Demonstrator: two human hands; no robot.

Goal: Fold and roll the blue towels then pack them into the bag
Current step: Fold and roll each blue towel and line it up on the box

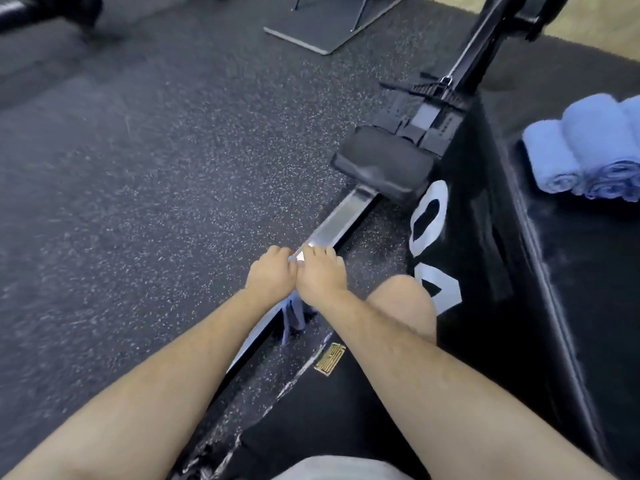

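My left hand (273, 273) and my right hand (320, 277) are held side by side, knuckles up and fingers curled down, above the metal rail (337, 225) of a rowing machine. A narrow strip of blue towel (295, 315) hangs edge-on beneath them; most of it is hidden by the hands. Three rolled blue towels (588, 154) lie together on a black padded box (571, 271) at the right. A black bag (311, 417) with a gold label (330, 358) lies on the floor under my right forearm.
The rowing machine's black seat (381, 164) and foot straps (429, 109) run up to the right. Speckled rubber flooring (156, 202) spreads to the left. A grey mat with a thin stand (325, 22) sits at the top. My bare knee (401, 303) is beside the box.
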